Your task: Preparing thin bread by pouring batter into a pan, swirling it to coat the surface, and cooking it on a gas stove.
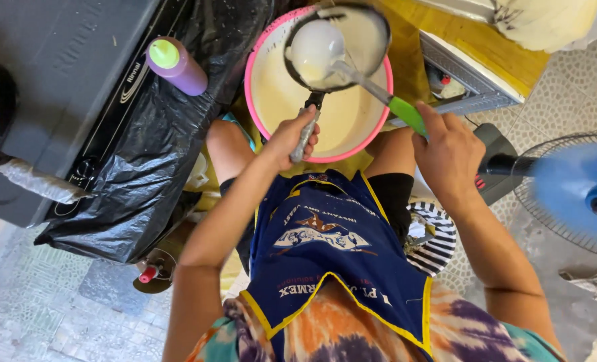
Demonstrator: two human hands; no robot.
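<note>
batter going from ladle into small pan, held over the pink bowl.
left hand (292,137) fingers closed round handle of the pan (339,47); right hand (446,151) pinches green-handled ladle (315,47) w/ fingers closed, its cup tipped inside the pan, above the pink bowl (265,100) of pale batter. judged mid-pour; next needs a steady, level pan.

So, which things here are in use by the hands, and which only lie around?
In use:
left hand gripping small pan
right hand holding green-handled ladle
pink-rimmed batter bowl

Lying about:
purple squeeze bottle
blue fan
black plastic sheet
gas stove
</note>
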